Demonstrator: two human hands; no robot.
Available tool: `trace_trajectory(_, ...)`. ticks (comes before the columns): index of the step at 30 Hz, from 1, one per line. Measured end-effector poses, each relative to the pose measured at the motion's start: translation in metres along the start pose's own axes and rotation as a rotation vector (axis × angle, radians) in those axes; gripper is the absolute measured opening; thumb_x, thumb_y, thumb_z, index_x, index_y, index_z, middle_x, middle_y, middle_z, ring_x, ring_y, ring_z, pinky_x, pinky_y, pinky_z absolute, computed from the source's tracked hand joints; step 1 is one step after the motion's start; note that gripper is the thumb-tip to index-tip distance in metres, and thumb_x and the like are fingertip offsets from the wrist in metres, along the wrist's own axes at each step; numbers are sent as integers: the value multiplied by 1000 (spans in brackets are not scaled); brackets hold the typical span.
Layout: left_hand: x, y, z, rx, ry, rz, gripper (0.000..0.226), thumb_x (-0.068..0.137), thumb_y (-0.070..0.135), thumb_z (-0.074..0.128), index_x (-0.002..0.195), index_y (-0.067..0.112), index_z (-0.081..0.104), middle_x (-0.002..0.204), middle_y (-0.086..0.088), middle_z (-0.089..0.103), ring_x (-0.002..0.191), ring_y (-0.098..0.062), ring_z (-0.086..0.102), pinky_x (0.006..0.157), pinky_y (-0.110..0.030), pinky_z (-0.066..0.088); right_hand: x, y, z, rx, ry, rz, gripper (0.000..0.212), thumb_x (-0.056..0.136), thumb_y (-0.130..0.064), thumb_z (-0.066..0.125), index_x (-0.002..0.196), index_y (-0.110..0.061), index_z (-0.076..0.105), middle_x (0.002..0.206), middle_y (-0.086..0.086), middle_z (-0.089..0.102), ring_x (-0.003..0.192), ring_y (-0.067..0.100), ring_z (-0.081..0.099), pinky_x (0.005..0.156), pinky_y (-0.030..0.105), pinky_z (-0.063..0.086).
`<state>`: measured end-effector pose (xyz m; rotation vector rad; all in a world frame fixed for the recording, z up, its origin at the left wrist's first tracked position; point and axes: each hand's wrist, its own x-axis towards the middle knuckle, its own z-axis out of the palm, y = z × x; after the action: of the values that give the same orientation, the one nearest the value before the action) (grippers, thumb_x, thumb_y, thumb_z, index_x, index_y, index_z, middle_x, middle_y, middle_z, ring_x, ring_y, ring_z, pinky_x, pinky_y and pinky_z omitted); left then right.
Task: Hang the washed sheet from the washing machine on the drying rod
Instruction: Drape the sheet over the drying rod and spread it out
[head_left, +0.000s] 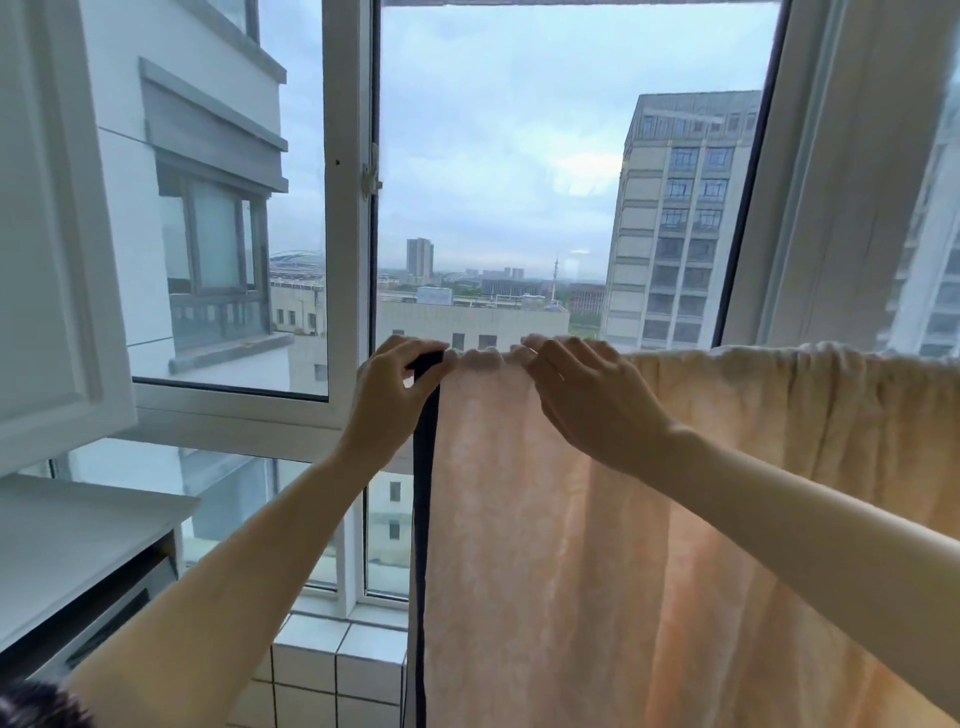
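While both bare forearms are reaching up from the lower corners of the frame, the left hand (395, 387) is pinching the dark edge band (425, 493) of the peach sheet (597, 519) at centre frame. The right hand (587, 395), knuckles up, is closing its fingers on the gathered top fold, which is draping rightward along a hidden rod before the window (348, 218).

matt peach cloth sheet (623, 519); glossy tiles (311, 665)

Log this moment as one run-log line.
stage: spreading | sheet: draped over rod, bunched at top | left hand: pinching dark edge | right hand: gripping top fold
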<state>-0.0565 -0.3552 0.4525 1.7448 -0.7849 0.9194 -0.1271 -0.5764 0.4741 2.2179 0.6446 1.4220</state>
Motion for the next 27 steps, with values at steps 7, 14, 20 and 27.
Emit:
trace_trajectory(7,8,-6,-10,-209,22,-164,12,85,12,68,96,17,73,88,11,69,82,-2,66,76,-13,51,-5,28,-9,-20,-217,196,34,100,-31,39,103,-9,64,90,6,68,79,24,67,70,42,55)
trace_trajectory(14,12,6,6,333,-12,67,19,92,17,59,107,10,70,103,-1,70,100,-13,57,88,-19,38,-29,61,-29,64,-254,323,40,99,-40,27,99,-14,58,83,2,65,70,21,64,71,40,54)
trace_trajectory(20,16,53,58,355,-153,327,24,94,21,55,115,20,66,109,5,71,101,-13,65,93,-36,50,-52,84,-46,129,-216,356,38,100,-31,33,125,-13,55,117,5,66,107,22,62,94,44,49)
trace_trajectory(27,18,104,123,270,-151,200,34,94,45,44,101,25,71,93,8,74,83,-13,69,77,-35,54,-101,134,-65,74,-222,407,38,101,-37,31,111,-17,61,102,1,68,88,20,66,84,40,50)
